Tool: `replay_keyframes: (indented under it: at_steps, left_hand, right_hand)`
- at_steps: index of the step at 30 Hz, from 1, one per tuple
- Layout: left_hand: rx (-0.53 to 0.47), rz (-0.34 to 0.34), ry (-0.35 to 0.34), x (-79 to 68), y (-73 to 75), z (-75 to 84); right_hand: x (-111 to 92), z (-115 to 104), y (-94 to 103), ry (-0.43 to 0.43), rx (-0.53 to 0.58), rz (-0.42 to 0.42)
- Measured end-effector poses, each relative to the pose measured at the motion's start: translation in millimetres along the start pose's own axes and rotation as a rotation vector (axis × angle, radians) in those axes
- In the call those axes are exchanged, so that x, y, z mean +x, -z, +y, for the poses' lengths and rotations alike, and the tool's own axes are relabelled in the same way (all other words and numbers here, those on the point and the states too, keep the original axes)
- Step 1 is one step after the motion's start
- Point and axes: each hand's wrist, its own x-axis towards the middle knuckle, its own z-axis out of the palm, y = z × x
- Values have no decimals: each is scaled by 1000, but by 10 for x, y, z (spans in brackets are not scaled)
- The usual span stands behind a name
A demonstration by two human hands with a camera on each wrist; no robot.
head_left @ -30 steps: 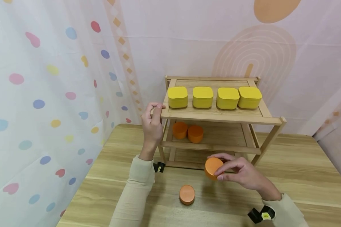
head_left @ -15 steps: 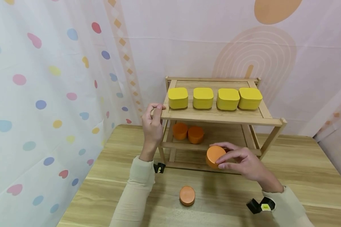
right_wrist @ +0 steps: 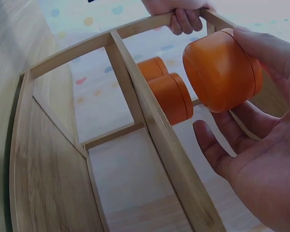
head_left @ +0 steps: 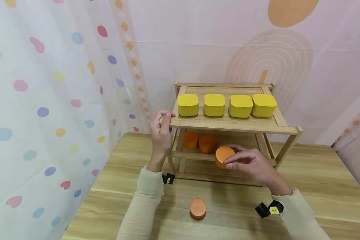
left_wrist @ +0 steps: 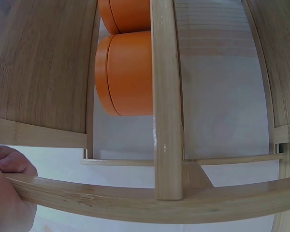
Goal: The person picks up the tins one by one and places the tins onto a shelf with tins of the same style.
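My left hand (head_left: pixel 161 135) grips the front left corner of the wooden rack's top tier (head_left: pixel 228 125), fingers curled over the edge. Between thumb and fingers, my right hand (head_left: pixel 255 163) pinches a round orange tin (head_left: pixel 223 156) with a lid, held up in front of the middle tier's front rail. In the right wrist view the tin (right_wrist: pixel 217 72) is tilted, its rounded base showing. On the middle tier, at the left, two more orange tins (head_left: pixel 206 144) sit side by side; in the left wrist view one tin (left_wrist: pixel 128 72) is partly hidden behind a rail.
Another orange tin (head_left: pixel 198 208) stands on the wooden table (head_left: pixel 132 166) before the rack. Several yellow square tins (head_left: pixel 188 105) are lined up across the top tier. The bottom rail (head_left: pixel 198 176) lies low at the front. Patterned curtains (head_left: pixel 198 40) hang behind and at the left.
My right hand has raised the orange tin from low before the rack to the middle tier's rail, shifting slightly left lately. The left hand keeps its grip on the corner.
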Motion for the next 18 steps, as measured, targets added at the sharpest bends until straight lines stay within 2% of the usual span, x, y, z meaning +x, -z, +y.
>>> replay_keyframes:
  at_steps: [8,12,18]
  left_hand:
    - [-10,-7,5,2,-7,4]
    - [-11,-6,-1,6,-8,-5]
    - [-9,-5,2,5,0,-4]
  right_hand:
    - [79,54,32,-167,48,34]
    - [104,82,63,-257,1,62]
    - [155,121,106,-320,-67,70]
